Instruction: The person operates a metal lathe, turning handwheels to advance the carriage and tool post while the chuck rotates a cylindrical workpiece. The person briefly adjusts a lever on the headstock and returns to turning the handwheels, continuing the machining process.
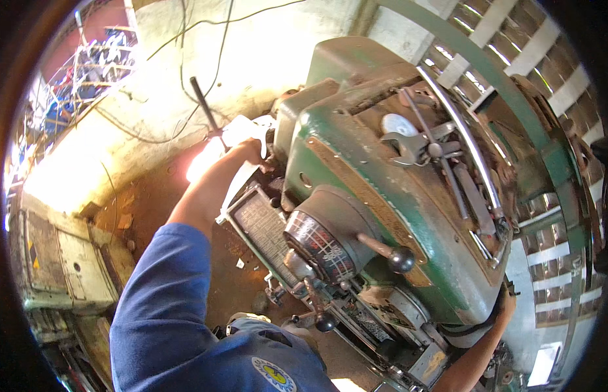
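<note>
While the big green metal lathe headstock (382,196) fills the view, the right hand (506,302) rests at its lower right edge, grip hidden. Beyond its far left end, the left hand (255,153) touches it; its grip is unclear.

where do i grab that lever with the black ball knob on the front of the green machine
Grip the black ball knob at the lever's free end, coming from the lower right. The shaft juts out from the round dial housing, so the ball stands clear, and its round shape suits a wrap of fingers.
</note>
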A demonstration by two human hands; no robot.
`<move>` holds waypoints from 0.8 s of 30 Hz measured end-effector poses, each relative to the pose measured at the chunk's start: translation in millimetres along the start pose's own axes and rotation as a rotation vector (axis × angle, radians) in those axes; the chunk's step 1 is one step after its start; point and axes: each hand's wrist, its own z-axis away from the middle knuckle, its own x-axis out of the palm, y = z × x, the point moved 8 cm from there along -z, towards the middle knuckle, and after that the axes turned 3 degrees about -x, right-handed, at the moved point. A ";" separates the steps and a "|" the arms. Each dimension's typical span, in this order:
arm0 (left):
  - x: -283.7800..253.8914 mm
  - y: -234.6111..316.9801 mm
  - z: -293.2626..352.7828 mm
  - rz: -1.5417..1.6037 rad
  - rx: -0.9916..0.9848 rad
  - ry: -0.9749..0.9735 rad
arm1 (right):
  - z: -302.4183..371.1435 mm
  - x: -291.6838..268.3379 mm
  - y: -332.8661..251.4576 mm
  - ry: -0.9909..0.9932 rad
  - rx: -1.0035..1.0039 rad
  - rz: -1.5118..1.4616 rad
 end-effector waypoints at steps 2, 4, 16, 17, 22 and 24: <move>15.0 -17.9 -1.8 0.250 -0.142 -0.059 | -4.0 7.6 17.7 -0.054 0.060 -0.053; 15.8 -19.7 -6.3 0.193 -0.072 0.069 | -13.1 8.8 18.6 0.018 -0.010 -0.081; 1.3 70.6 59.3 0.046 -0.294 0.373 | -16.0 10.1 22.2 -0.007 0.095 -0.072; 6.0 81.6 55.5 -0.090 -0.209 0.358 | -13.5 7.3 19.7 0.024 0.065 -0.038; 26.2 67.7 23.5 -0.221 0.133 0.179 | -3.2 5.7 8.1 0.062 -0.023 -0.219; 7.3 27.2 6.1 0.028 0.087 0.101 | -3.8 4.6 9.7 0.052 0.032 -0.115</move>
